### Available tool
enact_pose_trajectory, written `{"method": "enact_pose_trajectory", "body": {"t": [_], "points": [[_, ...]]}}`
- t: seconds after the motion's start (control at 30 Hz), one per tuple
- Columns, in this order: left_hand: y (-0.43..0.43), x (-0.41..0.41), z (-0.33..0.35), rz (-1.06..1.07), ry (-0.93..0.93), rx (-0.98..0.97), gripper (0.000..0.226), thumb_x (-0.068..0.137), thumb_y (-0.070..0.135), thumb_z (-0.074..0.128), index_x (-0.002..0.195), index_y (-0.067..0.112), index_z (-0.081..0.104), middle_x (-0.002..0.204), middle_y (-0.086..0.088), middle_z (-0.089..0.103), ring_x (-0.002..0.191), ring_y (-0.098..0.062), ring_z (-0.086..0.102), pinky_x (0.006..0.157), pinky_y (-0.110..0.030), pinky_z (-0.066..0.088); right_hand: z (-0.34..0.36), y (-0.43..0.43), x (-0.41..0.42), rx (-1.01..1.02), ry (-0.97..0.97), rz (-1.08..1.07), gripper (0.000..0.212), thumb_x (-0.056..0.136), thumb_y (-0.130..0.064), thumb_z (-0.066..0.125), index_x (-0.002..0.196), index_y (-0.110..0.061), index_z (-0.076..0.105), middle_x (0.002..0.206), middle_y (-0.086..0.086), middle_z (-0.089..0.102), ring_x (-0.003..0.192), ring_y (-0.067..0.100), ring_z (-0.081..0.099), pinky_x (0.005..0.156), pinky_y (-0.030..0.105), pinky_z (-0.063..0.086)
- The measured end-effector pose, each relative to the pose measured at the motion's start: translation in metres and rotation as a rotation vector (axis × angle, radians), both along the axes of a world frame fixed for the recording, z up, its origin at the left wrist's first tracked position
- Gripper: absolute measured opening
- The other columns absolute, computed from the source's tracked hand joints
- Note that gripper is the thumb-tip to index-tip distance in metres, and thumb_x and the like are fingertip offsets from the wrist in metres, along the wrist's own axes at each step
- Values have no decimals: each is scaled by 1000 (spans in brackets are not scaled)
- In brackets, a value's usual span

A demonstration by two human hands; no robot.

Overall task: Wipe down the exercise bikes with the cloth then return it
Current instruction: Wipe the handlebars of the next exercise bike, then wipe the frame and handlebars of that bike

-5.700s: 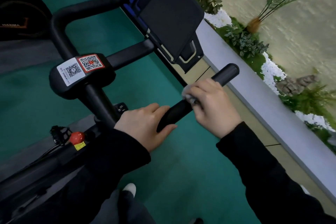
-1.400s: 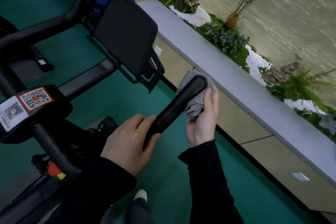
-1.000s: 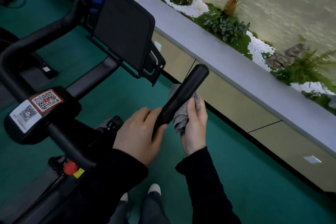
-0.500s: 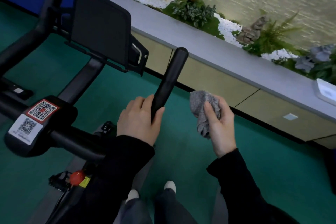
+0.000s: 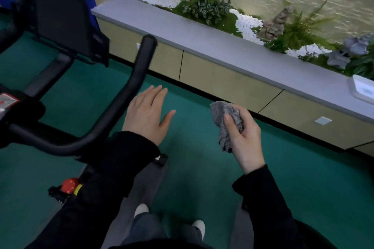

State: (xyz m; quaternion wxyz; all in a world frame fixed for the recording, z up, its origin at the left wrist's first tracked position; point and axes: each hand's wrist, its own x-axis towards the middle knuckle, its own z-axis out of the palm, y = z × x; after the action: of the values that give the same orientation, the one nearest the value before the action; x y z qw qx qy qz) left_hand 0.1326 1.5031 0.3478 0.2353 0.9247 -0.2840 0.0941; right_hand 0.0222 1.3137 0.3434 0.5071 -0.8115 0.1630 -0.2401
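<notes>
Lifting the left grip (image 5: 148, 111), fingers apart and empty, off the curved black handlebar (image 5: 129, 87) at ten o'clock. Clamping the right grip (image 5: 244, 137) on the crumpled grey fabric cloth (image 5: 224, 115) at three o'clock, now drawn clear of the bar. Probably finishing wiping here; returning the cloth next.

Premises: indoor gym or fitness room; exercise bike (image 5: 40, 139) at left, with black handlebar (image 5: 129, 87), dark console screen (image 5: 60, 20) and red knob (image 5: 69, 185); floor (image 5: 202, 168) laid in green carpet; grey ledge (image 5: 202, 40) along the wall fronts a decorative bed of plants (image 5: 204, 9) and white pebbles (image 5: 247, 24).
</notes>
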Motion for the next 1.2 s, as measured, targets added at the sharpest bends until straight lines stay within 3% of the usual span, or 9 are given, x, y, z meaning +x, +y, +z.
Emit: {"method": "enact_pose_trajectory", "body": {"t": [0.2, 0.37, 0.47, 0.6, 0.8, 1.0, 1.2], "points": [[-82, -62, -33, -120, 121, 129, 54, 92, 37, 53, 138, 10, 43, 143, -8, 46, 136, -23, 37, 114, -38, 23, -7, -72, -74, 63, 20, -86, 19, 90, -30, 53, 107, -25, 60, 95, -22, 65, 90, -3, 60, 79, 15, 45], [-143, -105, -63, -239, 348, 152, 48, 93, 36, 53, 133, 11, 49, 135, -7, 52, 125, -24, 47, 106, -35, 35, -22, -124, -144, 137, 53, -233, 18, 94, -15, 58, 100, -32, 60, 95, -18, 66, 92, 3, 61, 86, 28, 47], [-166, -122, -79, -285, 420, 231, 47, 93, 37, 52, 134, 13, 49, 134, -6, 53, 124, -23, 48, 104, -35, 36, -33, -148, -178, 215, 79, -344, 15, 95, -10, 57, 105, -19, 63, 98, -7, 67, 96, 14, 62, 92, 41, 48], [-189, -124, -96, -313, 488, 348, 48, 93, 41, 50, 135, 17, 48, 135, -6, 52, 124, -23, 48, 103, -34, 37, -42, -173, -195, 297, 103, -449, 15, 95, -10, 56, 109, -11, 63, 103, 1, 67, 100, 19, 62, 94, 48, 48], [-212, -94, -117, -278, 559, 369, 45, 92, 39, 53, 129, 13, 53, 130, -8, 56, 121, -25, 50, 102, -35, 38, -50, -198, -166, 314, 146, -452, 15, 95, -10, 56, 108, -9, 63, 103, 4, 68, 100, 22, 63, 92, 45, 49], [-251, -20, -135, -276, 611, 436, 48, 94, 42, 49, 134, 15, 48, 137, -6, 50, 127, -22, 45, 104, -34, 35, -50, -235, -81, 307, 177, -369, 14, 95, -8, 55, 106, -11, 63, 99, 0, 68, 97, 18, 63, 91, 40, 49], [-284, 67, -129, -227, 571, 411, 48, 95, 41, 47, 135, 15, 47, 139, -6, 48, 128, -22, 44, 105, -34, 34, -42, -269, 21, 150, 241, -172, 11, 95, -14, 58, 103, -19, 63, 93, -12, 67, 88, 2, 61, 80, 20, 46]]}}
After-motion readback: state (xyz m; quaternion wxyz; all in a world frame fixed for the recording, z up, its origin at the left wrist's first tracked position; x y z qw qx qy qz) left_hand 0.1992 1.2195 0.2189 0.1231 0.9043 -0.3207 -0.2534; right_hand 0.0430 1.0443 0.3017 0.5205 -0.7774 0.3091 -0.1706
